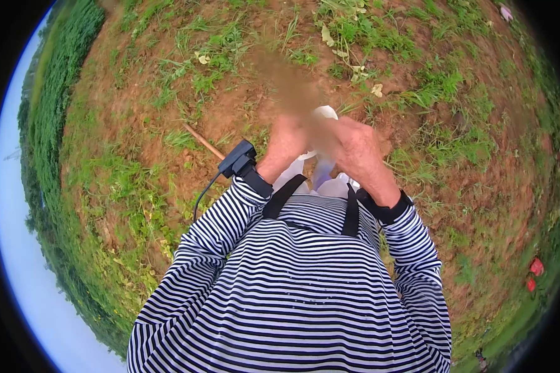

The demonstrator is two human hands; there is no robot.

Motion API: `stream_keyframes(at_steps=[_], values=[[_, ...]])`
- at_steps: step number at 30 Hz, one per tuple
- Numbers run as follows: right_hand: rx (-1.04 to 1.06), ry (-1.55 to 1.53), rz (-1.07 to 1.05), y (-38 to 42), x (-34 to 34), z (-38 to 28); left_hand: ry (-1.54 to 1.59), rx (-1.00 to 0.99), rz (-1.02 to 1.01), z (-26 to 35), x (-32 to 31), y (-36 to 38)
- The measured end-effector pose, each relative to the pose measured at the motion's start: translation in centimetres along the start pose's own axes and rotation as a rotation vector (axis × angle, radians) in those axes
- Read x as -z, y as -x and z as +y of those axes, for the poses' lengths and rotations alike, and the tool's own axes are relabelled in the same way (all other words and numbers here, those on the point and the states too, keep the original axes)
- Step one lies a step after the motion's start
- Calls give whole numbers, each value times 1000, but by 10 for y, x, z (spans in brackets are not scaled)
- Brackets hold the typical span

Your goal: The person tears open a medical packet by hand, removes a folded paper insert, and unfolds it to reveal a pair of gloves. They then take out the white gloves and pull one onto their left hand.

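Note:
My left hand (284, 144) and my right hand (357, 148) are close together in front of my waist, with curled fingers. A brown blurred smear covers most of the fingertips. Between the hands, something white and thin (325, 112) shows above the fingers and again just below them; its kind cannot be made out. Both hands appear closed on it. Under the hands are pale, partly see-through material (290, 172) and a bluish-purple patch (323, 173). A black device (238, 159) with a cable is strapped at my left wrist, and a black band (389, 208) circles my right wrist.
A wooden stick (203, 141) slants out beyond my left wrist. Reddish soil (230, 105) with patches of grass and weeds (445, 87) surrounds me. Two red things (536, 267) lie at the far right. A dense green hedge (56, 105) runs along the left. Black straps (284, 196) hang at my waist.

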State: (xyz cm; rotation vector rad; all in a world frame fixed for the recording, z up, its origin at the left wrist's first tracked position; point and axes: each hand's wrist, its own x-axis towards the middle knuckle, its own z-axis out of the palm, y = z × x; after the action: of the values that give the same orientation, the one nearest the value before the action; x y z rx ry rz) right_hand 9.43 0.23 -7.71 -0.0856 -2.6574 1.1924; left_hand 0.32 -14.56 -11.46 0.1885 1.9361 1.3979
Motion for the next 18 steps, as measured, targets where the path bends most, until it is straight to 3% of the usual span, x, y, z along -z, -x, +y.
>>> stream_keyframes(at_steps=[2, 4, 8, 18], values=[[-53, 97, 91, 0, -13, 13, -48, -52, 12, -2, 2, -3], [-77, 193, 25, 1, -13, 12, -66, -144, 13, -7, 1, -2], [-123, 335, -92, 0, -13, 15, -14, -88, -7, -8, -4, -1], [-242, -102, -62, -12, -24, 24, -287, -232, -37, -4, -6, 4]])
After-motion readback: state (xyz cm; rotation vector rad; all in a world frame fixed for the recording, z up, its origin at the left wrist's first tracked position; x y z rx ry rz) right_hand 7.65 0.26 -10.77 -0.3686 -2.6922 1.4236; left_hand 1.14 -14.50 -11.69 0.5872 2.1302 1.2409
